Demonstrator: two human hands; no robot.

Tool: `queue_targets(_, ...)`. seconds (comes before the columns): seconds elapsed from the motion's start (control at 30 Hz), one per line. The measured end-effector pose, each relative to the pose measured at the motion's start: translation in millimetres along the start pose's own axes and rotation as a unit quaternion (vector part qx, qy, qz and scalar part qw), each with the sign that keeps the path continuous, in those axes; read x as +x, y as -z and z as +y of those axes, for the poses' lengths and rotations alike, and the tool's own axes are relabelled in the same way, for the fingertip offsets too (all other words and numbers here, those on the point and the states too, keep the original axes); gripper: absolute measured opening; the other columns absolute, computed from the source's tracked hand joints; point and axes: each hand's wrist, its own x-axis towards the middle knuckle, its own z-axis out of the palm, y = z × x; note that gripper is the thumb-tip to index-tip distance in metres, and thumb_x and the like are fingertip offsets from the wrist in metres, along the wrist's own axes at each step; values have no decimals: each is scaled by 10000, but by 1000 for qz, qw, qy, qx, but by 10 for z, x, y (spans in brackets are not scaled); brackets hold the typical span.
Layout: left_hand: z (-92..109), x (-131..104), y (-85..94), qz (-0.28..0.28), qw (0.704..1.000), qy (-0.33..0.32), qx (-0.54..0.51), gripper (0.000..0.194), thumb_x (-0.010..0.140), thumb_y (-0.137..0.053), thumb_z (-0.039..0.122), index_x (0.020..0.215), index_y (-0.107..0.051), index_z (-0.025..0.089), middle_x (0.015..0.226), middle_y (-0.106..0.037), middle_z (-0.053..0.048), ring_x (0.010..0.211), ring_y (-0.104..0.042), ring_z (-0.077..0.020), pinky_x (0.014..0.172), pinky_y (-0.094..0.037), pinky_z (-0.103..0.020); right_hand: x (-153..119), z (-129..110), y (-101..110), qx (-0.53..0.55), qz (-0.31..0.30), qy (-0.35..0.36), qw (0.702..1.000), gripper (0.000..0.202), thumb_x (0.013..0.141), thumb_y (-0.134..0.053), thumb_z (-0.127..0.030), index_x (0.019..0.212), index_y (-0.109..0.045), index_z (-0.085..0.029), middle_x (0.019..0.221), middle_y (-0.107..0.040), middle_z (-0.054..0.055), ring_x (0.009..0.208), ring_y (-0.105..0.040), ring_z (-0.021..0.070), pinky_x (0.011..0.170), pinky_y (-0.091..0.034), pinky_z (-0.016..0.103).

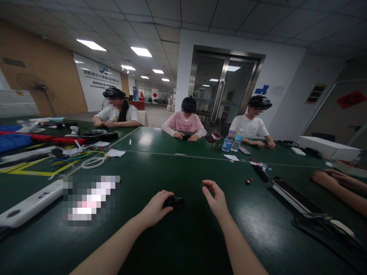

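Observation:
On the dark green table, my left hand (pixel 159 206) is closed round the left end of a small black object (pixel 177 201), whose right end sticks out past the fingertips. My right hand (pixel 214 195) is held to the right of it, with thumb and index finger curled close together. Something small and dark shows at those fingertips, too small to name. The two hands are apart, and the black object does not touch my right hand.
A white power strip (pixel 34 202), a white cable coil (pixel 93 162) and a blue tray (pixel 14 142) lie left. Water bottles (pixel 236 141) stand beyond my right hand; a phone (pixel 298 198) lies right. Three people sit opposite; another person's hands (pixel 329 179) rest at right.

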Motion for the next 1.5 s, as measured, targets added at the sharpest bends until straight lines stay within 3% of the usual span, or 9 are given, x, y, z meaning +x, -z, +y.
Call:
queue_targets(0.37, -25, 14, -21, 7, 1000, -18, 8, 433, 754, -547, 301, 1180, -479, 263, 1170, -530, -42, 1081, -484, -217, 930, -384, -368, -26, -68, -17, -34, -44, -58, 997, 269, 746, -585, -340, 993, -602, -236, 954, -633, 34, 946, -570, 214, 867, -442, 398)
queue_targets(1.2, 4, 23, -32, 14, 999, -31, 34, 425, 737, -561, 284, 1157, -501, 250, 1129, -561, -53, 1048, -488, -213, 922, -383, -370, -99, -122, -263, -68, -164, -80, 981, 193, 706, -629, -309, 894, -640, -263, 876, -639, -17, 850, -591, 179, 792, -449, 335)
queue_targets(1.5, -33, 33, -53, 20, 998, -38, 35, 427, 741, -555, 298, 1161, -498, 250, 1125, -561, -50, 1043, -490, -216, 908, -388, -361, -118, -200, -296, -65, -187, -51, 979, 170, 719, -620, -277, 885, -643, -256, 891, -625, -12, 858, -581, 175, 783, -452, 327)
